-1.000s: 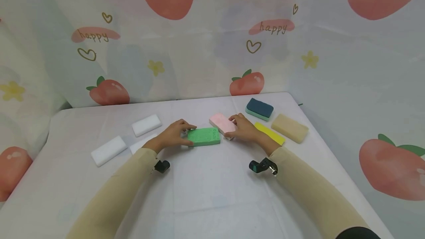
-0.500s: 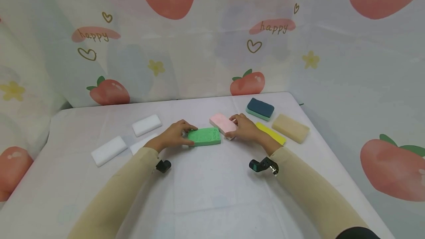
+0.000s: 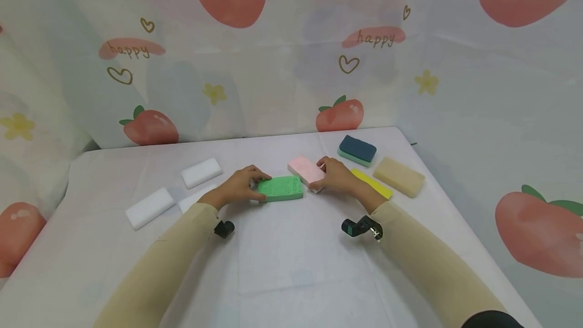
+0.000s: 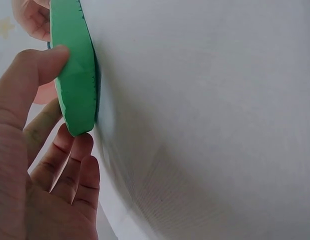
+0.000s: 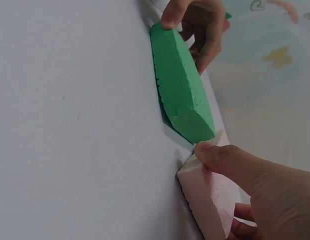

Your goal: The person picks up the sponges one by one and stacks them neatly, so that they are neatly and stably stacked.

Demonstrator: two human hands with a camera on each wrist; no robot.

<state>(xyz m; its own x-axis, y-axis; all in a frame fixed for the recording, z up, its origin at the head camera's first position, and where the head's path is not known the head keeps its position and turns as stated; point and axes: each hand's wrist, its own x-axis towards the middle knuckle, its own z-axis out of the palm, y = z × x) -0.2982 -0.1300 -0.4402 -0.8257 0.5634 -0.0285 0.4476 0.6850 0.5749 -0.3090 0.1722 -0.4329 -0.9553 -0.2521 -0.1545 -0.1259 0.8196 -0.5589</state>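
Note:
My left hand pinches the left end of a green sponge with embossed marks on top. In the left wrist view its thumb presses the near side, and the other fingers spread behind and below. The right hand grips the right end of a pink sponge, thumb in front and fingers at the back. That pink piece lies slanted, its near side close to the green one's right end. In the right wrist view the right thumb sits at the pink sponge's corner, just by the green sponge.
Several white sponges lie on the left, among them one at the back and one farther left; another is partly behind the left wrist. On the right are a navy-and-green sponge, a yellow one and a beige one.

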